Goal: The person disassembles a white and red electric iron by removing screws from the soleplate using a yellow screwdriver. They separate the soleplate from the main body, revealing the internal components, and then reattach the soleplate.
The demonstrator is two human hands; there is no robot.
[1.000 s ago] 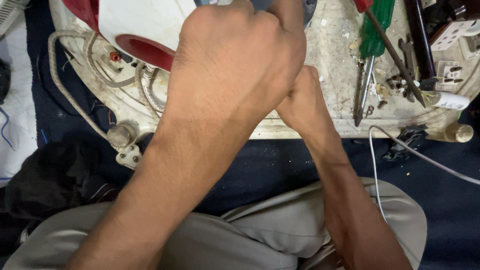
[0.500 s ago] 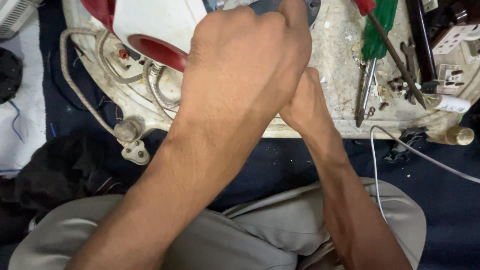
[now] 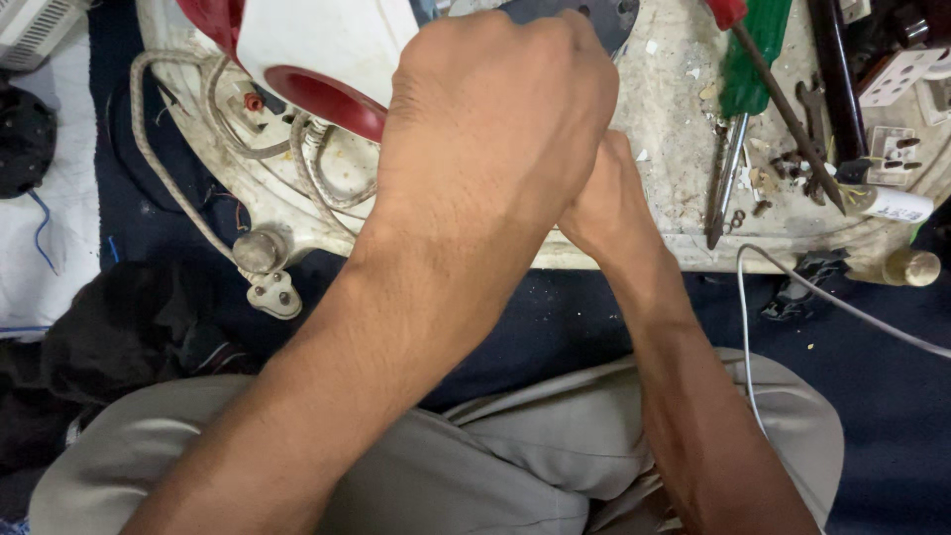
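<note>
- The left hand [image 3: 495, 119] lies knuckles-up, its fingers curled down and forward over the white and red appliance [image 3: 317, 59]; the fingertips are hidden behind the hand, so I cannot tell whether they clamp the shell or only press on it
- The right hand [image 3: 606, 203] sits tucked under and just behind the left hand's fingers; its own fingers are fully covered, and I cannot tell whether they pinch anything
- The appliance stands directly ahead of the left fingers, on the stained white work board [image 3: 684, 149], with a dark metal plate [image 3: 584, 15] showing just beyond the knuckles
- To the left of the fingers, a braided cord [image 3: 158, 168] loops off the appliance and ends in a white plug [image 3: 272, 294] hanging at the board's near edge
- To the right of the fingers lie a green-handled screwdriver [image 3: 753, 50], a thinner red-handled one [image 3: 783, 109] crossing it, loose screws and a white socket [image 3: 897, 74]
- A thin white wire [image 3: 753, 327] runs past the right wrist
- Judgement: both grips are unseen, and a hand working blind under the other could slip off the part and let the appliance tip
- Judgement: the cord loops could snag a wrist and drag the plug, and a sweep to the right could scatter the screws
</note>
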